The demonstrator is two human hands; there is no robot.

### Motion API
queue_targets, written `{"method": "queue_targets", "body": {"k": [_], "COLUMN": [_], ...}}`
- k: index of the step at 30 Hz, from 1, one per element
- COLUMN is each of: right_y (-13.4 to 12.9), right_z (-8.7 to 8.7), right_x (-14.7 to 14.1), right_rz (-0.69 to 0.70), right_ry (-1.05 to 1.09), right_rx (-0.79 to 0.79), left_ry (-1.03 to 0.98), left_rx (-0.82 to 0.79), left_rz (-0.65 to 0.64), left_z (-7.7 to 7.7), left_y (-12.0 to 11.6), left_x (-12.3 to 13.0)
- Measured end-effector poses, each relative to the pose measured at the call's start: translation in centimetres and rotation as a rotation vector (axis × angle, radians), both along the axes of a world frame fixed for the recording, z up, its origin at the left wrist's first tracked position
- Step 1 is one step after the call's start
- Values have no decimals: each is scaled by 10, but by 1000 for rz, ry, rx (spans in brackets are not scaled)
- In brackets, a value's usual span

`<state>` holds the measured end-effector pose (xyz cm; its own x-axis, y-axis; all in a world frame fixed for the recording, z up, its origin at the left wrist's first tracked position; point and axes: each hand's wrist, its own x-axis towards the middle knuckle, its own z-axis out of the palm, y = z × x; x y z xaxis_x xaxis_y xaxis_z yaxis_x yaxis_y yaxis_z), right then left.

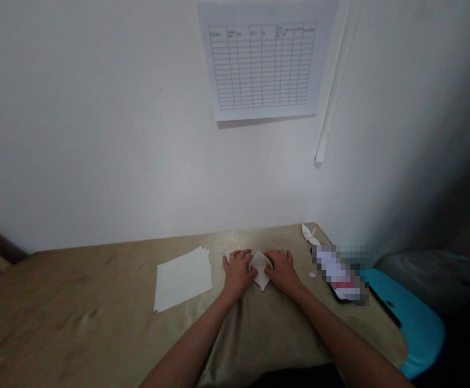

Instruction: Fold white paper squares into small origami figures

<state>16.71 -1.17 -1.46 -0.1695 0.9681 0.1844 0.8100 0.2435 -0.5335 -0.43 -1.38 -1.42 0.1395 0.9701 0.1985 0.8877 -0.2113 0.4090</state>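
Note:
A small piece of white paper (261, 268), folded into a diamond shape, lies between my hands on the brown tabletop. My left hand (238, 274) grips its left side, the thumb resting on the paper and the other fingers bent. On the right side my right hand (283, 270) holds it the same way, its thumb pressing near the edge. Left of my left hand is a loose stack of lined white paper sheets (184, 279). Part of the folded paper's edges is hidden under my fingers.
A folded white paper shape with pointed ends (309, 234) sits at the table's far right corner. Nearby lies a phone (342, 277), its screen blurred out. Beyond the right edge is a turquoise seat (418, 320). A printed grid sheet (265, 67) hangs on the wall behind.

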Motion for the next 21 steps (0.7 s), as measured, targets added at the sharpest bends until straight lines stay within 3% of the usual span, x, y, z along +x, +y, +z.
{"method": "queue_targets", "body": {"k": [11,21], "right_y": [-2,0], "right_z": [-3,-2], "right_x": [2,1], "right_rz": [27,14], "right_ry": [44,-12], "right_rx": [67,24], "left_ry": [-41,-29], "left_rx": [14,-16], "left_rz": [-40,-16], "left_z": [0,0], "left_y": [-2,0], "left_x": [-2,-2]}}
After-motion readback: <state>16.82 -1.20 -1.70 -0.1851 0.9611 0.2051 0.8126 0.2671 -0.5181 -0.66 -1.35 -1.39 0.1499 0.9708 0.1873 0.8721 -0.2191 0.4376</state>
